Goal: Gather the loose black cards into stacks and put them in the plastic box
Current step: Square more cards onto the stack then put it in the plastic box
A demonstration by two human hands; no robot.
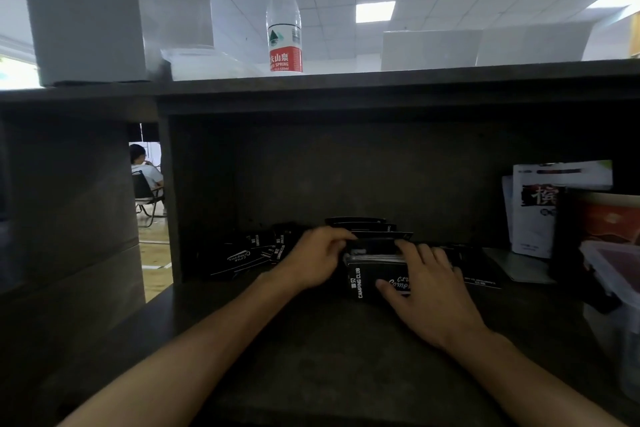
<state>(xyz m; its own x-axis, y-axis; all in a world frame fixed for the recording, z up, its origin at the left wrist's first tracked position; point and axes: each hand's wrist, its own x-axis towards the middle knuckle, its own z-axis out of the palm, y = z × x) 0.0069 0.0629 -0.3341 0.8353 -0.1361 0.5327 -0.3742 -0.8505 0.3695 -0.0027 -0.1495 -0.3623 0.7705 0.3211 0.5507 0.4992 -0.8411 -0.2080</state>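
Both your hands are on a stack of black cards (375,262) in the middle of the dark counter (311,357). Your left hand (313,262) holds the left end of the stack, with its fingers curled over the top edge. Your right hand (427,282) grips the right side, fingers bent over the top and thumb pressed on the front card, which says "CAMPING CLUB".

More loose black cards (254,251) lie spread out on the counter just left of your left hand. A few more cards (367,227) stand or lean just behind the stack, and some lie flat to the right (474,269).

The plastic box (614,270) sits at the right edge of the counter, well apart from the stack. A white packet (540,211) stands near it.

A water bottle (284,24) with a red cap stands on the shelf above.
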